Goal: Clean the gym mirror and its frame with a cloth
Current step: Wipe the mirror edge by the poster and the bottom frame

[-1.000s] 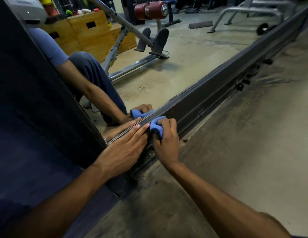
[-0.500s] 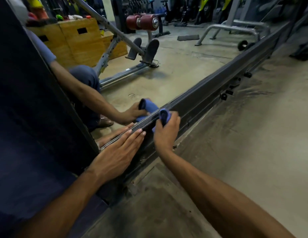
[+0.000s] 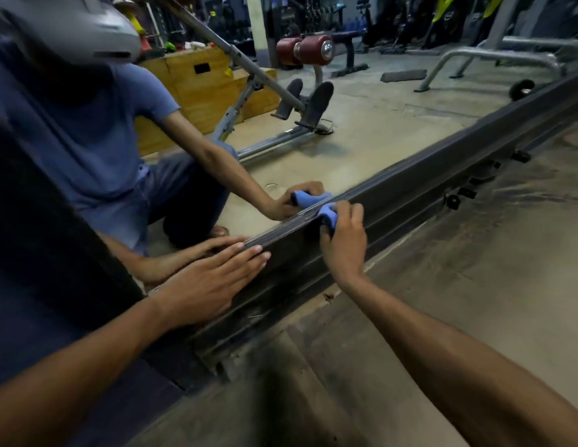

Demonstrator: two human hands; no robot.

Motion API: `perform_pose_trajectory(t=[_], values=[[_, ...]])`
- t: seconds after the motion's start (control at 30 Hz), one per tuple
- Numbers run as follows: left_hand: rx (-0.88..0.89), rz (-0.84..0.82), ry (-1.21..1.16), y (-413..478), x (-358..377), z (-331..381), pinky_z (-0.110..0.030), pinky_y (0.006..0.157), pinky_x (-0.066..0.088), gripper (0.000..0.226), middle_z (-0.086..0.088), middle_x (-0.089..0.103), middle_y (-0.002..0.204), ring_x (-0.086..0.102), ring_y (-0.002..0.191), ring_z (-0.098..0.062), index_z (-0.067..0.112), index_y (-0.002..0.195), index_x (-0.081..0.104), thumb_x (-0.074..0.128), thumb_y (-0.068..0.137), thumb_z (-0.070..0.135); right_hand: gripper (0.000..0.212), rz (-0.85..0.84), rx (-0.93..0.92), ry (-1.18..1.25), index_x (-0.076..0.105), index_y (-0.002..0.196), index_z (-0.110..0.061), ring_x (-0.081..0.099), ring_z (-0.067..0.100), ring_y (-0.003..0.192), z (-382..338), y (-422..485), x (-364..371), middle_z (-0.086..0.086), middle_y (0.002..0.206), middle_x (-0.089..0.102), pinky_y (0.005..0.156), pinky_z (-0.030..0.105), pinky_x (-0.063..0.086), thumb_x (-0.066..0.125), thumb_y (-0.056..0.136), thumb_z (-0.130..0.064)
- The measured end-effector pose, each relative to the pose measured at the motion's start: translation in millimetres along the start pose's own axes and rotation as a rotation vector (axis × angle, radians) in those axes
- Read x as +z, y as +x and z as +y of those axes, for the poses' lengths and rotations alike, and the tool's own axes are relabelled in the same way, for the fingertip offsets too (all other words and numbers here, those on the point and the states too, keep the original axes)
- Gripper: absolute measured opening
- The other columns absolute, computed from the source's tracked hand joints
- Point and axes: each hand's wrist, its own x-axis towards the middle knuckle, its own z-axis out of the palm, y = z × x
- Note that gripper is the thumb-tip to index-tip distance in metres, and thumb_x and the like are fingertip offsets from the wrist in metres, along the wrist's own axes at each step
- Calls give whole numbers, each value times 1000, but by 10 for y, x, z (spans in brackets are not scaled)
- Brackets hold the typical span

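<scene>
A large gym mirror (image 3: 378,130) stands at floor level, and its dark metal bottom frame (image 3: 410,185) runs diagonally from lower left to upper right. My right hand (image 3: 344,243) grips a folded blue cloth (image 3: 328,216) and presses it on the frame's top edge where it meets the glass. My left hand (image 3: 213,282) lies flat on the frame with straight fingers, a hand's width to the left of the cloth. The glass reflects both hands, the cloth and a crouching person in a blue shirt.
A dark vertical frame post (image 3: 55,237) rises at the left. Small black knobs (image 3: 452,201) stick out of the frame's lower rail further right. Worn concrete floor (image 3: 458,301) lies below the frame. The mirror reflects wooden boxes and gym machines.
My right hand has slid the cloth rightward along the frame's top edge, away from my left hand. The left hand stays flat on the frame. The camera has shifted, showing more of the reflection.
</scene>
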Motion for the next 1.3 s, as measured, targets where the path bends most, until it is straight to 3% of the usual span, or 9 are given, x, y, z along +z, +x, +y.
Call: perform_pose_trajectory(t=[0.2,0.47,0.67,0.73,0.9,1.0,1.17,1.23,1.3], values=[[5,-72,-65,196,-18,-79,-51,131,9,70,-22,23,173,19,162,-35,1,163,34,36,99,29,32,-374,-637,124,58,115,-12,61,30,88,12,-620,230,9,116,51,59,39,55,70,86,-19],[-3,-108,-51,215,-76,-52,-49,131,12,66,-15,19,176,18,163,-32,1,166,25,35,105,24,25,-9,-77,318,49,96,-14,50,16,78,271,-86,129,1,106,44,61,38,45,55,85,-35],[-11,-63,-3,217,-27,-40,-49,134,2,65,-21,9,176,8,164,-34,-3,166,20,36,108,22,32,-172,-636,282,53,106,-17,59,23,78,37,-336,267,8,100,57,59,31,49,75,84,-13],[0,-83,-25,206,-26,-42,-48,134,4,66,-18,16,176,12,164,-33,0,166,25,37,106,25,28,-94,-593,255,58,104,-16,59,23,81,123,-130,235,7,97,58,62,31,47,79,87,-21],[-15,-84,-65,200,-1,-60,-48,131,10,68,-16,20,175,18,163,-32,1,166,27,36,104,27,29,60,-44,292,56,108,-7,51,12,88,580,519,-232,9,113,51,73,37,51,69,88,-23],[-18,-74,-93,186,-12,-43,-48,131,10,68,-16,18,176,17,163,-32,2,166,25,36,103,25,39,-29,-148,202,57,118,-9,57,16,91,539,493,-311,8,120,50,73,35,54,77,86,-20],[14,22,-91,529,-56,-81,-50,132,6,61,-24,34,166,33,156,-38,-1,154,50,37,99,23,45,-370,-665,49,60,120,-16,60,27,94,22,-90,-1,4,119,52,59,39,57,79,79,-18],[2,79,-114,688,-55,-110,-48,132,5,61,-24,39,164,35,155,-36,-2,153,50,34,100,23,33,-294,-584,37,60,116,-19,61,25,91,89,30,-49,5,115,54,59,38,55,73,87,-28],[3,111,-115,735,-28,-121,-48,132,0,62,-22,33,168,29,158,-34,-1,159,41,31,103,22,32,-139,-281,24,57,114,-20,62,26,88,286,241,-139,4,114,53,62,34,49,72,89,-31]])
